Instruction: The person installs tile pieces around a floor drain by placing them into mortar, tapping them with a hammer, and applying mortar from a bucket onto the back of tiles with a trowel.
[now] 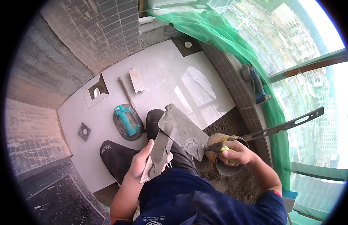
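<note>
My left hand [141, 159] is closed around a narrow strip of tile [147, 173], held tilted above my lap. Grey mortar coats much of its upper face. In my right hand [237, 153] is the yellow-green handle of a trowel [183, 129]. Its broad rectangular blade is smeared with mortar, thickest near the handle end, and its near-left edge meets the strip. Whether the blade presses on the strip, I cannot tell. Just under my right hand stands a dirty bucket [215, 139], its contents largely hidden.
Large pale tiles [162, 71] cover the floor ahead. On them lie a turquoise-handled tool with a dark oval base [127, 122], a long-handled tool [126, 92], a tile offcut [136, 80] and a square drain cover [84, 131]. A level [290, 123] and an angle grinder [255, 83] are at right.
</note>
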`<control>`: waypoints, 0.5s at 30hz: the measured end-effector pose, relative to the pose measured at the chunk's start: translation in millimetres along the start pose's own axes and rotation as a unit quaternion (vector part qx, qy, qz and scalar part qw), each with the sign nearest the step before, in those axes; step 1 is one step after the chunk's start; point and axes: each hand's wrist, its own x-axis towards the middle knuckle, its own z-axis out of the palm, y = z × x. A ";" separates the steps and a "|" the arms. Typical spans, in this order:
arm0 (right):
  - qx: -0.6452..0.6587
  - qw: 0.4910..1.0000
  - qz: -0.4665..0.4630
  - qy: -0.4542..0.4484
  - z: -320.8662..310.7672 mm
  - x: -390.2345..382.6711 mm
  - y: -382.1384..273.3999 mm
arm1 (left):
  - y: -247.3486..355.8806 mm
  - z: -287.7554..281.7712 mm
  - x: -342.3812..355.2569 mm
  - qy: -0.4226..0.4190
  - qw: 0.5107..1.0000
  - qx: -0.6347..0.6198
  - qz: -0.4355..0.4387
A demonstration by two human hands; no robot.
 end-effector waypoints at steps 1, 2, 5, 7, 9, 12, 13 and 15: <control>-0.011 1.000 -0.007 0.007 3.2 0.5 1.4 | 0.1 -1.7 -0.8 -0.009 1.000 -0.014 -0.004; -0.023 1.000 -0.013 0.016 5.9 0.6 1.4 | 1.1 -5.1 -1.3 -0.021 0.999 -0.028 -0.009; -0.043 0.999 -0.025 0.020 -1.9 -4.6 6.0 | 3.8 -4.5 -4.5 -0.009 1.000 -0.022 -0.005; -0.042 0.998 -0.032 0.040 -7.8 -10.1 9.0 | 4.7 -3.0 -8.2 0.009 1.000 -0.004 0.003; -0.052 0.995 -0.043 0.078 -6.2 -12.4 -3.2 | 8.6 -6.4 -15.8 0.029 0.999 0.018 0.014; -0.168 0.980 -0.068 0.080 -13.5 -19.6 -15.7 | 16.9 -9.0 -20.1 0.033 0.997 0.071 0.019; -0.250 0.961 -0.100 0.060 -14.8 -21.7 -27.4 | 19.9 -7.1 -19.1 0.030 0.996 0.083 0.013; -0.364 0.929 -0.064 0.012 -17.6 -24.2 -54.6 | 22.6 -9.9 -18.9 0.028 0.993 0.117 -0.018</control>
